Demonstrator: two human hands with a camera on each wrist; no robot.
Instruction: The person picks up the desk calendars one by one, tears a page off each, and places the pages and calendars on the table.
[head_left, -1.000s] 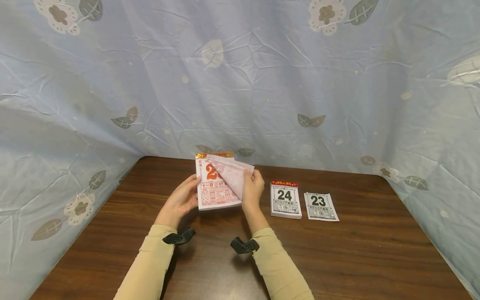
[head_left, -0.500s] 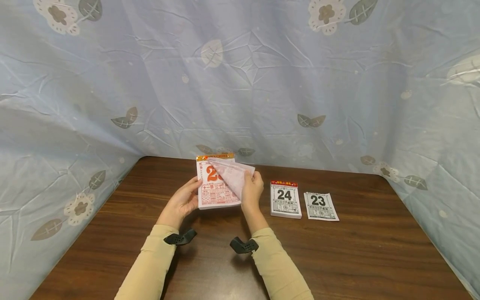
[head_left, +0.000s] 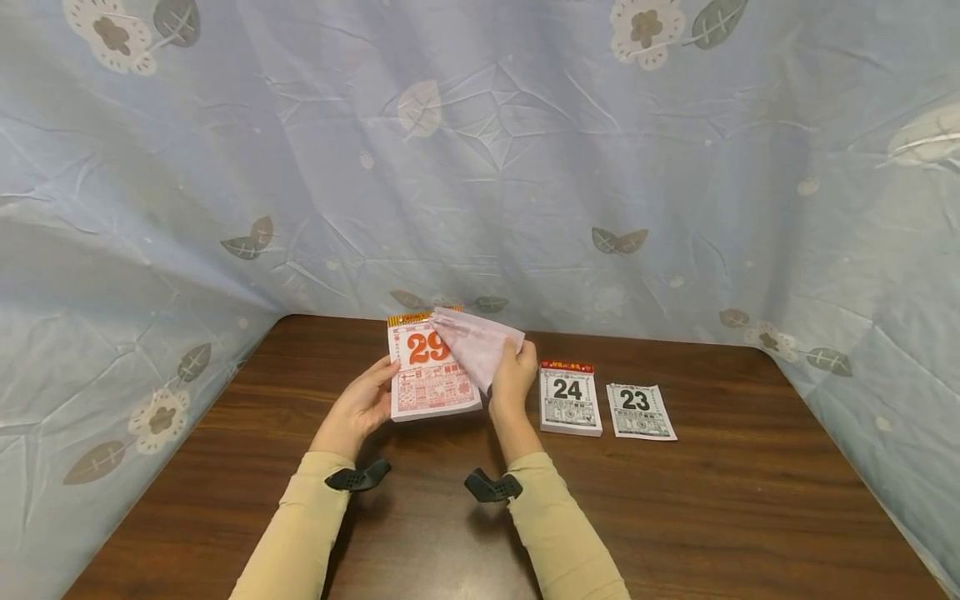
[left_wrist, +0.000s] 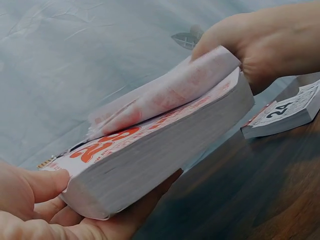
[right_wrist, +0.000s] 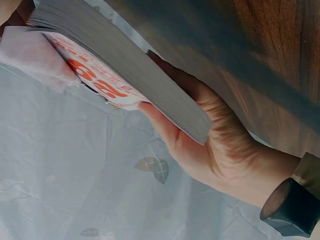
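Observation:
My left hand [head_left: 363,400] grips a thick tear-off calendar [head_left: 431,392] by its left side, thumb on the front and fingers beneath, as the left wrist view shows. A big red 29 is printed on its page, under a gold and red header strip. A thin pinkish sheet [head_left: 478,346] is pulled up diagonally across the upper right of the calendar, its narrow end at the header. My right hand [head_left: 512,379] pinches this sheet at its right edge. In the left wrist view the sheet [left_wrist: 165,92] is creased and curls over the page. The right fingertips are partly hidden.
Right of my hands, a smaller calendar pad [head_left: 570,404] with a red header and a black 24 lies on the brown wooden table [head_left: 712,517]. Beside it lies a loose sheet [head_left: 641,412] marked 23. A patterned pale blue cloth [head_left: 480,167] hangs behind the table.
My right hand has moved a little to the right with the sheet. The sheet's narrow end has shifted right along the header, and the 29 is now uncovered.

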